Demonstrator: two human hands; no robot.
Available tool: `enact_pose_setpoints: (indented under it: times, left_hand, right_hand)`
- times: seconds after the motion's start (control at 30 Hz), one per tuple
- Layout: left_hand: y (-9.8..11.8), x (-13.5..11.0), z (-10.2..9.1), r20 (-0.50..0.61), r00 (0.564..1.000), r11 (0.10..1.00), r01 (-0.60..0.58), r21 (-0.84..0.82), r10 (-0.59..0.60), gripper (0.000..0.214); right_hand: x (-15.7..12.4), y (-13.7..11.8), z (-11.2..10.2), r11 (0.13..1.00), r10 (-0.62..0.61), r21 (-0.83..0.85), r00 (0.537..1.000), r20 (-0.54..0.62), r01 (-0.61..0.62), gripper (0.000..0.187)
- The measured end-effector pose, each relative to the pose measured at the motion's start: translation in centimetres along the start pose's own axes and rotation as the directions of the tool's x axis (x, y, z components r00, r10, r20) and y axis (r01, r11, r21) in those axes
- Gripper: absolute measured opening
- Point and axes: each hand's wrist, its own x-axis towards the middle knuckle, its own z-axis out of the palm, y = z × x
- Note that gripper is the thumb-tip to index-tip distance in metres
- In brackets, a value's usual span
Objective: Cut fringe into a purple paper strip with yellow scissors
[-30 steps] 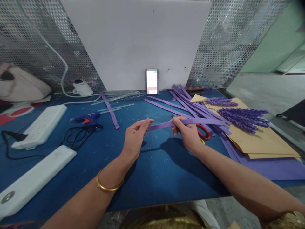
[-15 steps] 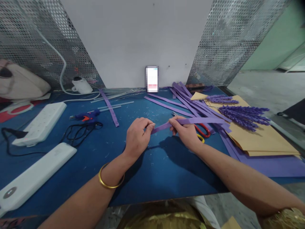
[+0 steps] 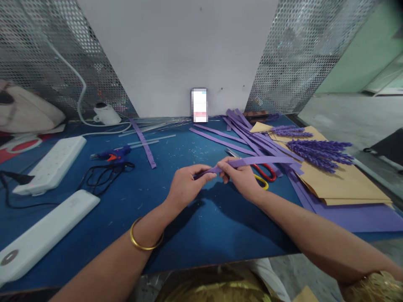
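Observation:
Both my hands hold one long purple paper strip point(image 3: 264, 160) above the blue table point(image 3: 176, 218). My left hand point(image 3: 186, 186), with a gold bangle on its wrist, pinches the strip's near end. My right hand point(image 3: 239, 176) pinches the same strip close beside it, and the rest of the strip runs off to the right. The two hands almost touch. Red and yellow handled scissors point(image 3: 263, 173) lie on the table just behind my right hand.
Several more purple strips point(image 3: 242, 133) lie at the back right beside purple paper lavender sprigs point(image 3: 317, 152) on brown sheets point(image 3: 343, 184). A blue glue gun point(image 3: 112, 154) with black cord, two white power strips point(image 3: 52, 164) and a phone point(image 3: 199, 105) propped against the white board surround the working spot.
My hands have come together along the strip, the left sliding right towards the right hand. The gap of strip between them has closed.

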Motion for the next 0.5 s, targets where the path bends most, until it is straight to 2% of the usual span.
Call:
enact_pose_setpoints:
  times: [0.03, 0.1, 0.27, 0.37, 0.43, 0.5]
  left_hand:
    - [0.0, -0.1, 0.0, 0.047, 0.999, 1.0, -0.001, 0.02, 0.0, 0.023]
    - [-0.1, 0.0, 0.0, 0.065, 0.998, 1.0, 0.007, 0.03, -0.009, 0.03]
    - [-0.7, 0.6, -0.7, -0.039, 0.997, 0.998, 0.065, 0.014, -0.064, 0.03]
    - [-0.9, 0.9, -0.9, -0.061, 0.992, 0.993, 0.113, 0.016, -0.112, 0.03]
    - [-0.9, 0.7, -0.9, -0.073, 0.992, 0.988, 0.112, 0.101, -0.105, 0.031]
    - [-0.7, 0.4, -0.8, -0.099, 0.995, 0.967, 0.043, 0.251, -0.018, 0.033]
  right_hand:
    - [0.0, 0.0, 0.1, 1.0, 0.004, 0.005, 1.0, 0.002, -0.004, 0.034]
    - [0.1, 0.0, 0.0, 1.0, 0.0, 0.022, 1.0, -0.026, 0.001, 0.031]
    - [1.8, -0.2, -1.7, 0.992, -0.056, 0.094, 0.972, -0.23, 0.079, 0.031]
    - [2.8, -0.3, -2.6, 0.984, -0.074, 0.134, 0.946, -0.315, 0.122, 0.033]
    - [2.7, -0.2, -2.5, 0.983, -0.07, 0.141, 0.946, -0.317, 0.12, 0.033]
    - [1.9, -0.1, -1.7, 0.987, -0.049, 0.131, 0.96, -0.275, 0.088, 0.031]
